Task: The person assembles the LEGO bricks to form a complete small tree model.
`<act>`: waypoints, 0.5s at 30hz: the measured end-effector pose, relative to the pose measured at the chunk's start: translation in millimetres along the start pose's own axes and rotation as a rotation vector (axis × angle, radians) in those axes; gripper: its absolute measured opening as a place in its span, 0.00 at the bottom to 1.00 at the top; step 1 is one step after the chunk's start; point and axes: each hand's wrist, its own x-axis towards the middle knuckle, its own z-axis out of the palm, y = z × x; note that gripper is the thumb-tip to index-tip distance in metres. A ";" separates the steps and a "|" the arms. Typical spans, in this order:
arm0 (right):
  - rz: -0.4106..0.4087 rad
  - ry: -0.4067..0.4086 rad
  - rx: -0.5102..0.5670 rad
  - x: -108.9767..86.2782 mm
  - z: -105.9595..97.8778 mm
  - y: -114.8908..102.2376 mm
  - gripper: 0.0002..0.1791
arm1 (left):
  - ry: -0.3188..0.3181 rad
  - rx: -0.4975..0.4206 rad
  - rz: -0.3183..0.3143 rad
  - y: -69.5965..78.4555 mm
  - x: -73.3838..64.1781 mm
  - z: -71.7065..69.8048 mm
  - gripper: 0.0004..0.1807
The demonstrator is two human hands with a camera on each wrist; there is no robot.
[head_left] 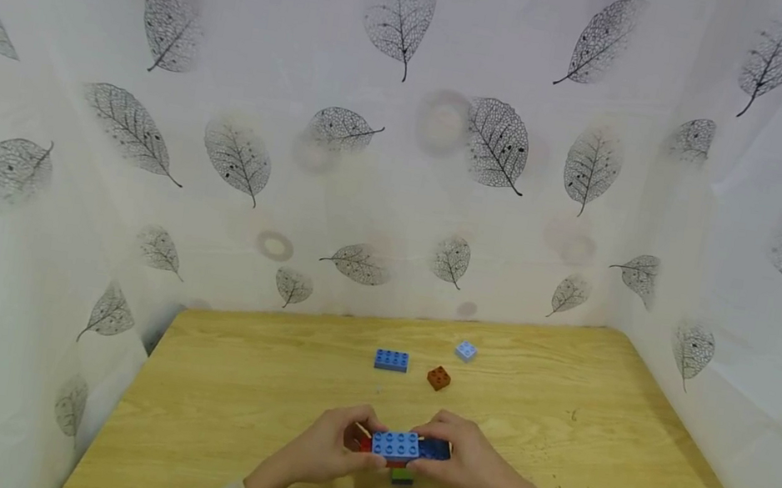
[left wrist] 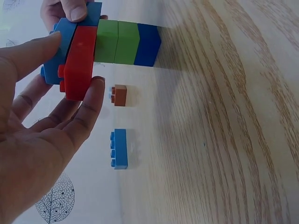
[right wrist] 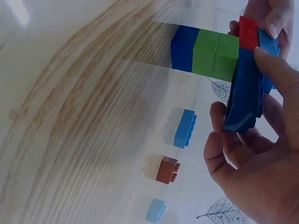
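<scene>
A tower of toy building bricks stands on the wooden table between both hands. At its foot is a blue brick (left wrist: 148, 45), with two green bricks (right wrist: 205, 52) above it. A red brick (left wrist: 80, 63) and a dark blue brick (right wrist: 245, 88) jut out left and right over the green ones. A lighter blue eight-stud brick (head_left: 395, 445) lies across the top of both. My left hand (head_left: 322, 451) grips the tower's left end, thumb on the top brick and fingertips by the red one. My right hand (head_left: 472, 460) grips the right end around the dark blue brick.
Beyond the hands, a blue eight-stud brick (head_left: 392, 361), a brown four-stud brick (head_left: 439, 379) and a small light blue brick (head_left: 466, 351) lie on the wooden table (head_left: 247, 391). A leaf-printed white curtain (head_left: 398, 194) hangs behind and along both sides.
</scene>
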 end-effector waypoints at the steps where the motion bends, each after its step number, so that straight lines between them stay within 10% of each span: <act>1: 0.008 -0.004 0.001 0.2 -0.5 -0.6 0.26 | 0.002 -0.002 -0.004 0.1 0.0 0.0 0.12; 15: 0.082 -0.050 0.026 2.6 -2.8 -2.4 0.33 | 0.004 -0.017 -0.027 -0.1 1.0 -0.9 0.12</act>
